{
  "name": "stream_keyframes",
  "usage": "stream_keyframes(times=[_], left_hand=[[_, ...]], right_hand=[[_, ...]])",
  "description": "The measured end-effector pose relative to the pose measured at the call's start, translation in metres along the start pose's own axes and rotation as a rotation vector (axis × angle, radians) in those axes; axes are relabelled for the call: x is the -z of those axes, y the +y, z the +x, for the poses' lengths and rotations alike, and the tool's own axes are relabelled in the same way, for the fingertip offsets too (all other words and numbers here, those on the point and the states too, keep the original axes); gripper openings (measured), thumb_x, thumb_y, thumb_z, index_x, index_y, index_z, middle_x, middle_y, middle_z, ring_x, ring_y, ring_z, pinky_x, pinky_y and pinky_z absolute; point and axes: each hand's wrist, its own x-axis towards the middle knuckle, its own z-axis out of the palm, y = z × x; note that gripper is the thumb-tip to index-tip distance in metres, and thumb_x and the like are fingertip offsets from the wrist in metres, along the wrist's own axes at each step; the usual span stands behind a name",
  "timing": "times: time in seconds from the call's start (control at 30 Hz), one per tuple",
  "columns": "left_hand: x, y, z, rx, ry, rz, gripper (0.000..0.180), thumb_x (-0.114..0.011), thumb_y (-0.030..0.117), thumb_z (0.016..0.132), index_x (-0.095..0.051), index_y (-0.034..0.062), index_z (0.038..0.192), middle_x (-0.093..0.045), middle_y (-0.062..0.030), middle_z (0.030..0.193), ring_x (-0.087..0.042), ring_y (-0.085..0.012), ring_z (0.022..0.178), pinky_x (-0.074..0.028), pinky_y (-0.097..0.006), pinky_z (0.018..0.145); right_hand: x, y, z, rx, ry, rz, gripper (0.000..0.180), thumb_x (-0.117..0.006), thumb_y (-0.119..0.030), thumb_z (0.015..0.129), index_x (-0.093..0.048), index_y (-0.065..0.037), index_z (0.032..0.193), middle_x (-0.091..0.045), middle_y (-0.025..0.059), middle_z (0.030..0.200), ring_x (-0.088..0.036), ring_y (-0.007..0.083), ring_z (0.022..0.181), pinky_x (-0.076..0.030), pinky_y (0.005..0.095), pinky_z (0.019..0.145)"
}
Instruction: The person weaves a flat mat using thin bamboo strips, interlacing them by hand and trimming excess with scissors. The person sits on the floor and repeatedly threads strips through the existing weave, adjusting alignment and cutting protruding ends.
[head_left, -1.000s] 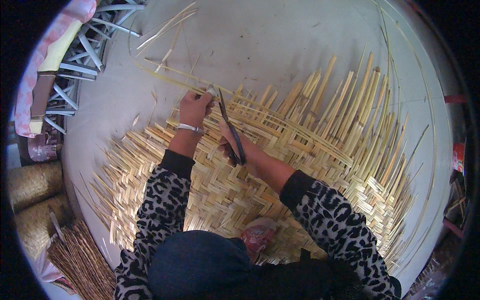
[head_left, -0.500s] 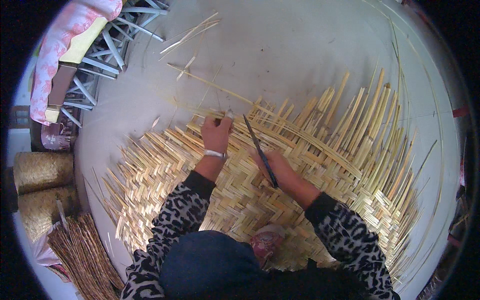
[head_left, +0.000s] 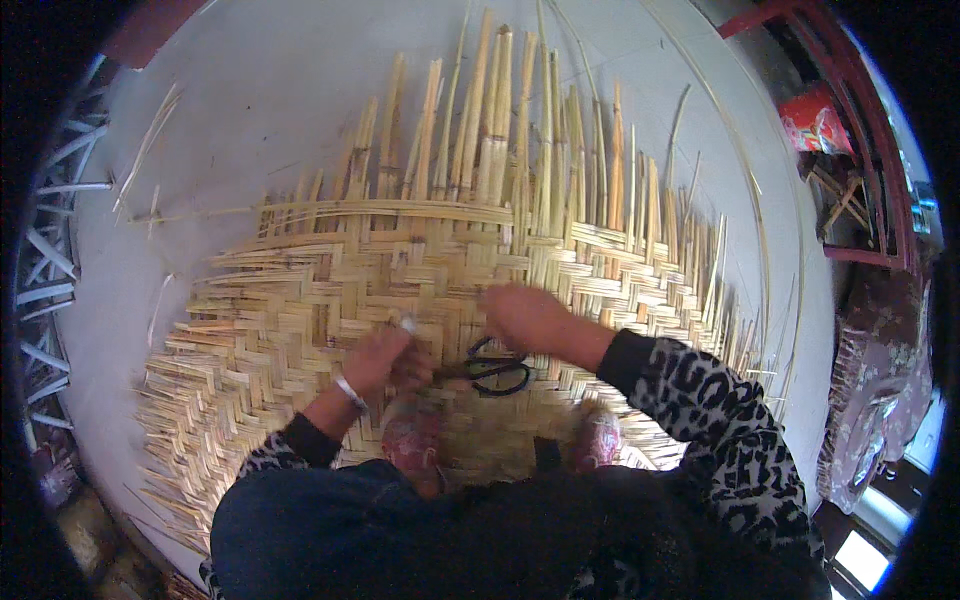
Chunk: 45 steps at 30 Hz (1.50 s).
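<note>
A large herringbone mat of flat, pale split strips (head_left: 330, 300) spreads under both my hands, its loose strip ends fanning out along the far edge. My left hand (head_left: 383, 360) is low over the mat, fingers curled; a wristband and something whitish on one finger show. Scissors with black loop handles (head_left: 497, 366) lie between my hands, blades pointing toward my left fingers; whether those fingers touch them is unclear. Just above the handles is my right hand (head_left: 530, 318), bent inward and blurred, its fingertips hard to make out.
Long thin strips (head_left: 735, 125) trail over the grey floor at the right, and loose strips (head_left: 150, 130) lie at the far left. Grey metal legs (head_left: 50, 250) line the left edge. A dark red frame (head_left: 890, 140) stands at the right. My shoes (head_left: 412, 435) are on the mat.
The view has swung to the right. Both hands have drawn back from the mat's far edge. My right hand has let go of the dark scissors, now low between my hands.
</note>
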Motion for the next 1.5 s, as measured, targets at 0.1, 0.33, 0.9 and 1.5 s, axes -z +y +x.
stream_keyframes(times=[0.1, 0.33, 0.9, 1.5], left_hand=[[0.007, 0.049, 0.03, -0.405, 0.074, -0.107, 0.034, -0.047, 0.034, 0.101, -0.061, 0.0034, 0.102, -0.067, -0.0086, 0.094, -0.066, -0.0211, 0.087, -0.055, -0.038, 0.072], [0.052, 0.124, 0.092, -0.498, 0.313, -0.533, 0.015, -0.058, 0.022, 0.097, -0.06, 0.0066, 0.097, -0.065, -0.0073, 0.096, -0.064, -0.0227, 0.094, -0.057, -0.037, 0.073], [0.076, 0.085, 0.061, -0.482, 0.229, -0.454, 0.023, -0.059, 0.026, 0.096, -0.061, 0.0066, 0.109, -0.068, -0.0062, 0.095, -0.066, -0.0183, 0.085, -0.055, -0.033, 0.073], [-0.095, 0.236, 0.106, -0.379, -0.099, 0.902, 0.036, -0.062, 0.036, 0.094, -0.064, 0.0005, 0.101, -0.069, -0.0102, 0.091, -0.065, -0.0154, 0.075, -0.055, -0.029, 0.063]], right_hand=[[0.027, 0.048, 0.01, -0.065, 0.304, 0.106, 0.019, -0.061, -0.02, 0.088, -0.065, -0.005, 0.1, -0.064, 0.0165, 0.1, -0.063, 0.037, 0.094, -0.052, 0.0441, 0.083], [0.05, 0.08, 0.061, 0.031, 0.515, 0.196, 0.028, -0.057, -0.015, 0.085, -0.064, -0.001, 0.108, -0.065, 0.0233, 0.096, -0.062, 0.041, 0.093, -0.051, 0.0492, 0.083], [0.026, 0.061, 0.03, -0.091, 0.302, 0.199, 0.032, -0.063, -0.023, 0.087, -0.061, -0.009, 0.117, -0.061, 0.0159, 0.111, -0.061, 0.0362, 0.099, -0.05, 0.0437, 0.088], [-0.075, -0.046, -0.066, 0.207, 0.208, -0.104, 0.023, -0.055, -0.017, 0.083, -0.06, -0.005, 0.102, -0.058, 0.0131, 0.098, -0.058, 0.0291, 0.097, -0.05, 0.0409, 0.081]])
